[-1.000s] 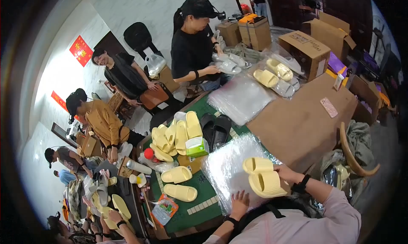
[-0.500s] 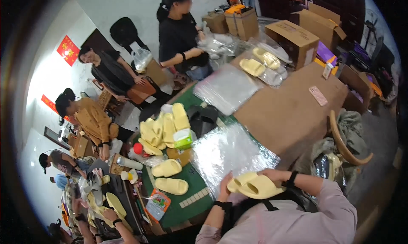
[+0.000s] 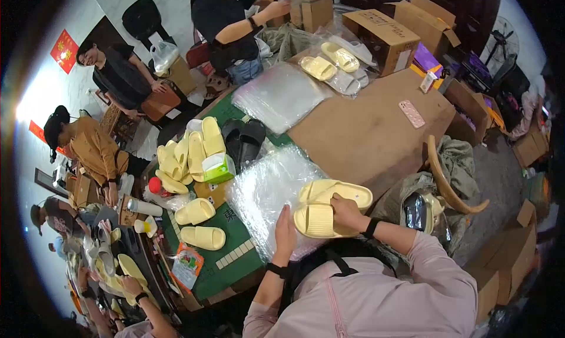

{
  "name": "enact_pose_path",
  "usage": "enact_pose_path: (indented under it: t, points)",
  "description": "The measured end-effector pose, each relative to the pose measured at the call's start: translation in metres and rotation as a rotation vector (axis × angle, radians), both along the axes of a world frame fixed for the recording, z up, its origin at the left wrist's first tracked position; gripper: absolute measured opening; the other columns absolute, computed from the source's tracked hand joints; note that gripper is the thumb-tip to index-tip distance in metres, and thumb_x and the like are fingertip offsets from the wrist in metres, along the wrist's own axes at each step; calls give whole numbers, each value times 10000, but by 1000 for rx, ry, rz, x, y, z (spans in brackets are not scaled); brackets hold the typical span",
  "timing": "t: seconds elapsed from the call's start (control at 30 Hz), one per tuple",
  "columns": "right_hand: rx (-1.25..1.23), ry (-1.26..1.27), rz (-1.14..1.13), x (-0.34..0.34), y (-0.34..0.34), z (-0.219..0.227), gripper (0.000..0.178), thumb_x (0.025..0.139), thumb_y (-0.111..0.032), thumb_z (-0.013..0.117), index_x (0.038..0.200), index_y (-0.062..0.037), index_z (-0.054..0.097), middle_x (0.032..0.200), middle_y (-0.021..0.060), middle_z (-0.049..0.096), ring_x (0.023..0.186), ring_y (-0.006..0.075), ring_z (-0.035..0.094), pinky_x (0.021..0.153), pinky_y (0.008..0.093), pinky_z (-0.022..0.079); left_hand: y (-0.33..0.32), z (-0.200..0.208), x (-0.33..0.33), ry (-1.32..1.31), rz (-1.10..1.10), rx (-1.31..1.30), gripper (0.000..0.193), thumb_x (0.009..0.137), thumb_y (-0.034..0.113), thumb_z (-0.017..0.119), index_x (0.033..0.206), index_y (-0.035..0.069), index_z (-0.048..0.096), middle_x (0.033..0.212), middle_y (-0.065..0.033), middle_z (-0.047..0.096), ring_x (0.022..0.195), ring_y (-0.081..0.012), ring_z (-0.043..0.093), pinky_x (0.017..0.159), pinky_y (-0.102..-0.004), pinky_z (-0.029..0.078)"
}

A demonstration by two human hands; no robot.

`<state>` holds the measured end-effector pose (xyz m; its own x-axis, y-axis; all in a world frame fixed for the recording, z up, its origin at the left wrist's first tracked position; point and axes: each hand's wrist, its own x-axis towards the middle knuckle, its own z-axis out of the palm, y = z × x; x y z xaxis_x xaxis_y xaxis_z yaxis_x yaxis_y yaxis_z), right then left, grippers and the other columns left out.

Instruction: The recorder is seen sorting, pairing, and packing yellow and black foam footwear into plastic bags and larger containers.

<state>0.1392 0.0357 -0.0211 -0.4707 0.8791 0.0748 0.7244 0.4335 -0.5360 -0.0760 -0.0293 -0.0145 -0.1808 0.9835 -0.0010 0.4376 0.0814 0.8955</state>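
My right fingers [image 3: 338, 204] are closed on the near one of the pair of yellow slippers [image 3: 309, 221], behind its ribbed strap; the other lies against it, just beyond, and I can't tell whether I grip that too. My left fingers [image 3: 286, 218] are straight and hold nothing, just beside the toe end. I'd expect light, springy foam: soft, hard to break, fairly grippy, best held by the sole edge or across the strap, without squashing it. The stack of clear bags [image 3: 262, 176] spreads beyond my left fingers and in under the slippers; that film looks slippery and could cling or slide. Left of my left fingers, two loose yellow slippers [image 3: 203, 238] lie on the table [image 3: 232, 273], and to the right of my right fingers a curved wooden piece [image 3: 437, 168] could catch my elbow
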Motion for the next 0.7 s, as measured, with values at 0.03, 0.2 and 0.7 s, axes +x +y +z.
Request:
enact_pose_path:
  t: [0.03, 0.2, 0.7]
  points:
    - [7, -81, -7, -4, -3, 3, 170, 686, -109, 583, 817, -4, 554, 823, 139, 534, 688, 323, 592, 602, 416, 483, -2, 0, 2, 256, -80, 66, 386, 916, 93, 400, 1285, -18, 429, 1324, -230, 414, 1225, -392, 386, 1029, -406, 303]
    - [171, -1, 136, -28, -12, -1, 186, 672, -118, 582, 817, -7, 543, 822, 139, 536, 688, 313, 594, 587, 398, 489, -10, 15, 38, 690, -176, 78, 362, 920, 153, 399, 1266, 87, 479, 1414, -199, 287, 1296, -427, 234, 1022, -609, 139]
    - [15, 35, -143, -65, 57, 3, 184, 743, -158, 584, 853, -31, 507, 769, 188, 557, 739, 394, 563, 623, 454, 447, -32, 83, 69, -279, -500, 110, 379, 932, 123, 469, 1310, 97, 452, 1416, -144, 332, 1266, -273, 390, 1020, -323, 329]
